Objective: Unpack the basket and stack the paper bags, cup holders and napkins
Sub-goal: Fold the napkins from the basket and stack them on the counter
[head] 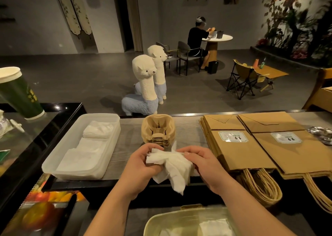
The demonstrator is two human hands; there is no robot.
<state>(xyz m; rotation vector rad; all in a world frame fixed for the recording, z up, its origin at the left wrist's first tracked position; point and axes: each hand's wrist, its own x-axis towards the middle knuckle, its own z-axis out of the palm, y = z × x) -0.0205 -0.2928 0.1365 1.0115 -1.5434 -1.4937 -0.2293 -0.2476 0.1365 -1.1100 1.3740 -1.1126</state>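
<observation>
Both hands hold a loose bunch of white napkins [170, 165] above the counter's front edge. My left hand [142, 165] grips the bunch from the left, my right hand [201, 164] pinches it from the right. Behind the napkins stands a stack of brown pulp cup holders [158, 129]. Two piles of flat brown paper bags [239, 146] with twisted handles lie to the right. A clear plastic tray [53, 162] on the left holds folded napkins. The pale basket [156, 223] sits below at the bottom edge, with more white napkins inside.
A green paper cup [19, 94] stands on the glass display case at the left. Crumpled foil [321, 133] lies at the right end of the wooden counter [125, 146]. Beyond the counter are two alpaca figures [145, 85], chairs and a seated person at a round table.
</observation>
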